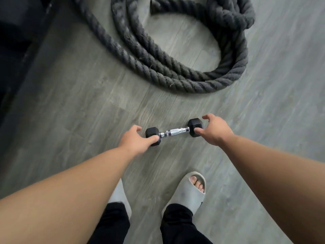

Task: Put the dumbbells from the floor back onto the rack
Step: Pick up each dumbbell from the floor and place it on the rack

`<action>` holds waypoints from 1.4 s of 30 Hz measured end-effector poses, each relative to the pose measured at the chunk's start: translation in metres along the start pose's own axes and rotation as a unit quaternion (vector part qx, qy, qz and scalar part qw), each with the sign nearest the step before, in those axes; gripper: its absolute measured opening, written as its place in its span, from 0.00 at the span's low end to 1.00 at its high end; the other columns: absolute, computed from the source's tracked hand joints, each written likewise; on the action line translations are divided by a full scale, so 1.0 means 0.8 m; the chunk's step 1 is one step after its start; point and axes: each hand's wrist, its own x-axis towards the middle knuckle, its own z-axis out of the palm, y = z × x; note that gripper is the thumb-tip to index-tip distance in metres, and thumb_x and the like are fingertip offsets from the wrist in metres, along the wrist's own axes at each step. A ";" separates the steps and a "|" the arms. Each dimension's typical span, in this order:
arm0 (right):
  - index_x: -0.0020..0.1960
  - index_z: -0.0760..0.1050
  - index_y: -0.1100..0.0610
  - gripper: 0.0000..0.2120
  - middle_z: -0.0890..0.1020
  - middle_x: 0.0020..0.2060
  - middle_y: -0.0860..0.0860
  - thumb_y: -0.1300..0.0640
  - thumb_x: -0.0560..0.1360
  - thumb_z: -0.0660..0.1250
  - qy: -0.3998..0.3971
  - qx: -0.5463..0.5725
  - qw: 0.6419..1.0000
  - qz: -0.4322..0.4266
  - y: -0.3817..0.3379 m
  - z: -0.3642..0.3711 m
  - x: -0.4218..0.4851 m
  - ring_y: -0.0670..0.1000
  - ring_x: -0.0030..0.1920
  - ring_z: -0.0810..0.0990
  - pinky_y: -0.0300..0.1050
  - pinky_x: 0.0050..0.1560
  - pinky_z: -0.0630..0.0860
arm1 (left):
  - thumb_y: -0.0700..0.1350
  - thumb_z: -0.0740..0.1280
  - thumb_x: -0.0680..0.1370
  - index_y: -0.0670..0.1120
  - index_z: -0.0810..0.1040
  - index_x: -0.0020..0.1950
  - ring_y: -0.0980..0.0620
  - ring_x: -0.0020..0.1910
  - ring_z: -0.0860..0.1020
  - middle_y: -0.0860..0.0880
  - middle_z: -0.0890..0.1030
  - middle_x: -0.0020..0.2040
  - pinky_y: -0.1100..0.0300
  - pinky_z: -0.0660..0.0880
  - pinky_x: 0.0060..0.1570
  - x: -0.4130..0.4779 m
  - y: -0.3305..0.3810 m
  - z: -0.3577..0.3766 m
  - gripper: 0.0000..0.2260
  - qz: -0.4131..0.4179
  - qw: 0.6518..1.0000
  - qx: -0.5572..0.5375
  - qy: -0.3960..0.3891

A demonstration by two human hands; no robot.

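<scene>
A dumbbell [174,132] with black six-sided ends and a ribbed silver handle lay on a grey wood-look floor [70,95]. The left hand [136,140] and right hand [213,129] each reached one end, fingers spread and curled, thumbs touching the weights, not clasped. A thick dark rope [158,64] coiled beyond it. Bare floor stretched right; something dark edged the left. Grey sandals [186,192] stood below.

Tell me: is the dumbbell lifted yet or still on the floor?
Apparently on the floor. The dumbbell lies level, with the left hand and right hand open at its end weights, neither closed around it.
</scene>
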 end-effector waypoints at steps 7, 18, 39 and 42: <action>0.78 0.64 0.51 0.39 0.78 0.67 0.56 0.44 0.74 0.76 -0.002 0.016 1.000 -0.006 0.019 0.065 0.065 0.60 0.64 0.78 0.52 0.61 0.77 | 0.59 0.77 0.70 0.50 0.66 0.76 0.46 0.63 0.74 0.47 0.72 0.68 0.59 0.68 0.55 0.079 -0.020 0.093 0.38 0.014 0.999 -0.034 0.015; 0.63 0.72 0.52 0.27 0.82 0.51 0.53 0.51 0.68 0.80 0.021 0.100 0.994 0.033 -0.029 0.053 -0.019 0.47 0.40 0.82 0.35 0.28 0.75 | 0.51 0.79 0.65 0.53 0.74 0.53 0.47 0.46 0.76 0.48 0.74 0.53 0.57 0.69 0.40 0.028 -0.012 -0.006 0.21 0.039 0.998 -0.002 0.053; 0.59 0.71 0.55 0.30 0.81 0.47 0.51 0.46 0.64 0.79 0.034 0.292 0.955 -0.033 -0.446 -0.133 -0.591 0.55 0.44 0.85 0.52 0.45 0.86 | 0.60 0.79 0.61 0.49 0.75 0.66 0.42 0.55 0.81 0.47 0.81 0.55 0.54 0.77 0.49 -0.506 0.031 -0.616 0.37 0.142 0.950 0.145 0.236; 0.60 0.73 0.57 0.31 0.82 0.45 0.52 0.45 0.63 0.79 0.014 0.311 0.949 -0.061 -0.493 -0.123 -0.650 0.51 0.36 0.83 0.55 0.43 0.86 | 0.58 0.78 0.60 0.52 0.78 0.59 0.48 0.45 0.81 0.55 0.80 0.45 0.58 0.74 0.38 -0.575 -0.001 -0.676 0.29 0.147 0.947 0.137 0.253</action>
